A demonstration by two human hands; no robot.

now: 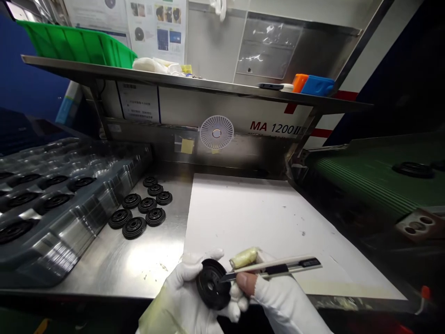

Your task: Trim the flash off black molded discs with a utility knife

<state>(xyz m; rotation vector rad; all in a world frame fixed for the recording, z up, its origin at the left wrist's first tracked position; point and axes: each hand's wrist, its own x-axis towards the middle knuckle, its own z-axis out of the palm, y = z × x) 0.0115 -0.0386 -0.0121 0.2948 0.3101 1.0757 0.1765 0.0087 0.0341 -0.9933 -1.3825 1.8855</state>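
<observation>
In a white glove, my left hand (184, 297) grips a round black plastic wheel (207, 290) with a hub hole, its face tilted up toward me. My right hand (264, 287), gloved but with the thumb tip bare and a yellowish cover on one finger, is closed around a utility knife (288, 266). The knife's tip is at the wheel's face, near its hub; whether it touches cannot be made out. Both hands are close together at the table's front edge. Several similar black wheels (147, 205) lie to the left on the metal table.
Stacked clear plastic trays (104, 208) holding black wheels stand at the left. A white sheet (243, 208) covers the table's middle. Above, a shelf (208, 84) carries a green bin (79, 46). A small fan (216, 133) is behind; a green conveyor (368, 171) runs at right.
</observation>
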